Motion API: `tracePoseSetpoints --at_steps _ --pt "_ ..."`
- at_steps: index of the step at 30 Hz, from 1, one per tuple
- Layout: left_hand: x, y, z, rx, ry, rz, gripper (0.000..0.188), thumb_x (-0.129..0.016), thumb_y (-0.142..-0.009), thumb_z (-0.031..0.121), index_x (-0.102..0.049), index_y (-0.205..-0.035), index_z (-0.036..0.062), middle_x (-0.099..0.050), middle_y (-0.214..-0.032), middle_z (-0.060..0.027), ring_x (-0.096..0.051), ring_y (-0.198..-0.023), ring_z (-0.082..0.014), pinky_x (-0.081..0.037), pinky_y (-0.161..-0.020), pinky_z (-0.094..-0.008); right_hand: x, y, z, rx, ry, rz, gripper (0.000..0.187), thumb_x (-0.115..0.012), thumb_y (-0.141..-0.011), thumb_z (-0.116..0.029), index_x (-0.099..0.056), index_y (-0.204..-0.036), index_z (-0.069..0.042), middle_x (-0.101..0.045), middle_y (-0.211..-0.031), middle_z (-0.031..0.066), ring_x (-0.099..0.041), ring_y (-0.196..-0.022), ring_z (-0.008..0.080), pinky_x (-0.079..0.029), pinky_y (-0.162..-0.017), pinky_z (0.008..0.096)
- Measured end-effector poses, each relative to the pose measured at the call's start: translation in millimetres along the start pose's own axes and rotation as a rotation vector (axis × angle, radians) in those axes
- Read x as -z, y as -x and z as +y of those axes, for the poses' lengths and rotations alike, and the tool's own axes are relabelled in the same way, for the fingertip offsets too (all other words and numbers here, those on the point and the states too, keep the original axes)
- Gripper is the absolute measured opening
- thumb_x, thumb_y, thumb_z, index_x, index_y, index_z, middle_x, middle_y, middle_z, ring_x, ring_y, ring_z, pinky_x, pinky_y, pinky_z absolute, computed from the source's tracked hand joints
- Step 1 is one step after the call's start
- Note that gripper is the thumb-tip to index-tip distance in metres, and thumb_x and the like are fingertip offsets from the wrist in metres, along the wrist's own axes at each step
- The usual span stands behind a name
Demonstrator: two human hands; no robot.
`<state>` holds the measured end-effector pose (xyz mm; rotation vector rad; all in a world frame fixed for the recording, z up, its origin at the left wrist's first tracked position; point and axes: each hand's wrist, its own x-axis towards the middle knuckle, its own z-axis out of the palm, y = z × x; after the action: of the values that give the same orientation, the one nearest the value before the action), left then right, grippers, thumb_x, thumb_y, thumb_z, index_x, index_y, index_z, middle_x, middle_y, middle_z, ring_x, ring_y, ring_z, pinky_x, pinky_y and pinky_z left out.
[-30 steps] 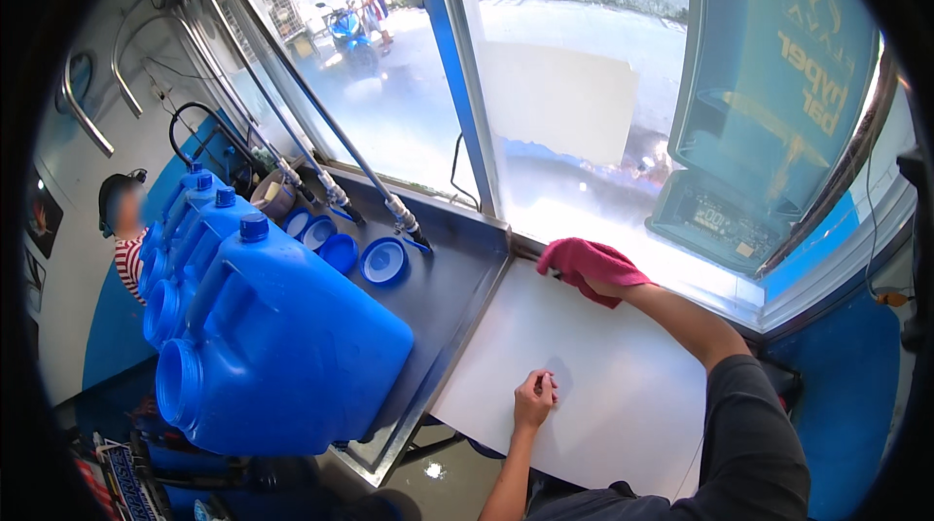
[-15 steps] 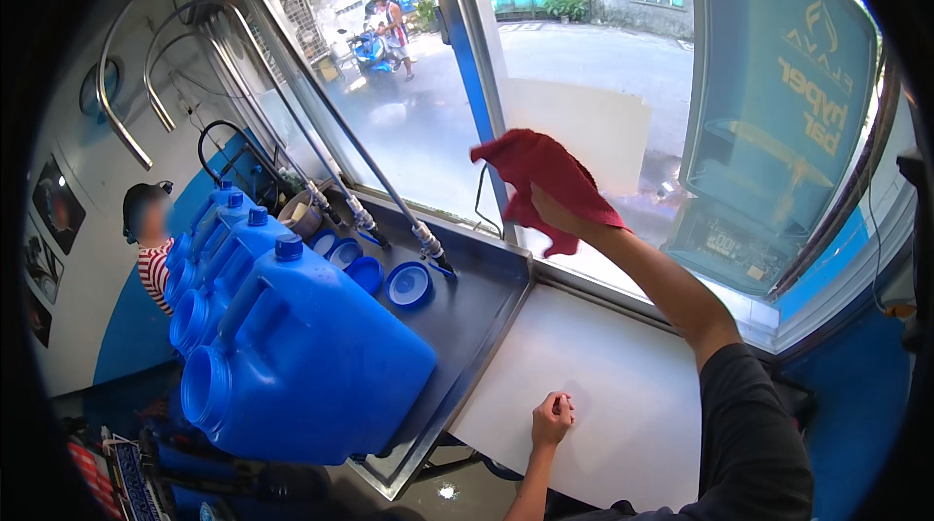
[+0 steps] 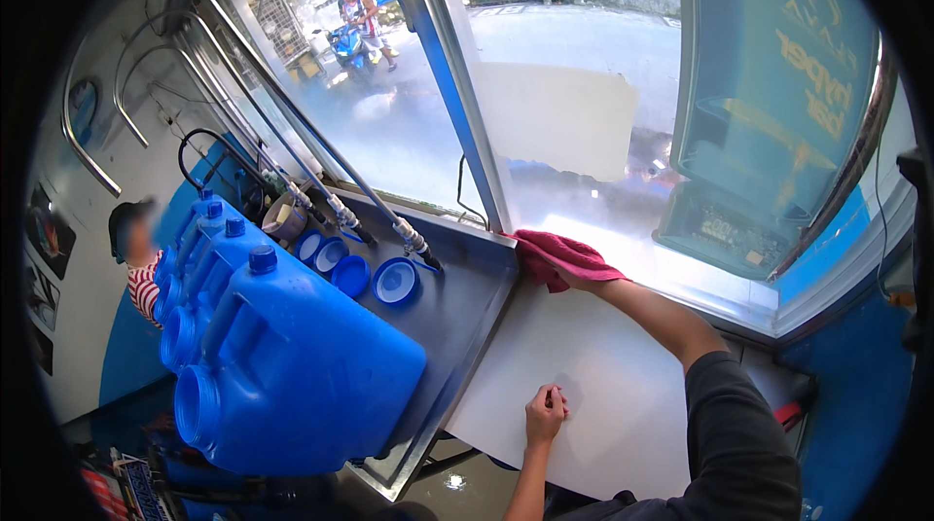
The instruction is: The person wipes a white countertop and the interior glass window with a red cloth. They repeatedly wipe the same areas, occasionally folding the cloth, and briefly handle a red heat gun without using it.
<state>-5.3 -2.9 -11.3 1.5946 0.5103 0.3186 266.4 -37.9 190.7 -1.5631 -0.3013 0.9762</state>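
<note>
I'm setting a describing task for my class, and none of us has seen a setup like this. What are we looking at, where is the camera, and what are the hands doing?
There is no machine here, only a person with two bare hands. The camera is worn on the head and looks down through a fisheye lens, so straight edges bend near the rim.

The right hand holds a red cloth at the window side of a white tabletop; the cloth hides most of its fingers. The left hand is curled over that tabletop, with nothing visible in it.

To the left, a metal counter bears a row of big blue jugs and some round blue lids.
</note>
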Motion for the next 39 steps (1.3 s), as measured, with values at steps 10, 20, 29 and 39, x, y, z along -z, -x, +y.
tracePoseSetpoints --at_steps 10,20,29,39 --pt "1.9 -9.9 -5.9 0.023 0.08 -0.035 0.024 -0.047 -0.104 0.019 -0.061 -0.095 0.0014 -0.062 -0.068 -0.0058 -0.058 -0.051 -0.0109 -0.048 -0.047 -0.0263 126.8 201.0 125.2 0.307 -0.126 0.34 0.028 -0.059 -0.096 -0.028 -0.074 -0.11 -0.008 -0.073 -0.096 0.0068 -0.07 -0.088 0.0185 -0.057 -0.082 0.0307" --pt "-4.2 -11.1 1.2 -0.078 -0.09 -0.039 0.022 -0.048 -0.103 0.016 -0.061 -0.096 0.0009 -0.062 -0.071 -0.0061 -0.057 -0.053 -0.01 -0.05 -0.046 -0.0247 237.2 391.7 261.4 0.163 1.801 1.045 0.04 -0.052 -0.101 -0.019 -0.052 -0.139 -0.009 -0.058 -0.135 0.0167 -0.061 -0.119 0.0307 -0.048 -0.102 0.0402" --pt "-2.8 -10.8 -0.1 -0.082 -0.079 -0.049 0.018 -0.051 -0.1 0.015 -0.063 -0.094 0.0021 -0.063 -0.068 -0.0044 -0.059 -0.052 -0.0088 -0.048 -0.045 -0.0242 194.1 293.1 48.3 0.817 0.664 0.68 0.034 -0.053 -0.103 -0.015 -0.053 -0.137 -0.009 -0.061 -0.125 0.013 -0.059 -0.119 0.0239 -0.046 -0.103 0.0365" --pt "-7.2 -7.5 8.0 -0.012 -0.124 0.014 0.02 -0.05 -0.099 0.015 -0.063 -0.094 0.0013 -0.062 -0.065 -0.0051 -0.059 -0.05 -0.0113 -0.049 -0.044 -0.0261 111.9 83.1 -55.2 1.01 0.893 0.837 0.03 -0.052 -0.1 -0.025 -0.06 -0.124 -0.009 -0.066 -0.105 0.0105 -0.064 -0.097 0.0239 -0.051 -0.088 0.0367"
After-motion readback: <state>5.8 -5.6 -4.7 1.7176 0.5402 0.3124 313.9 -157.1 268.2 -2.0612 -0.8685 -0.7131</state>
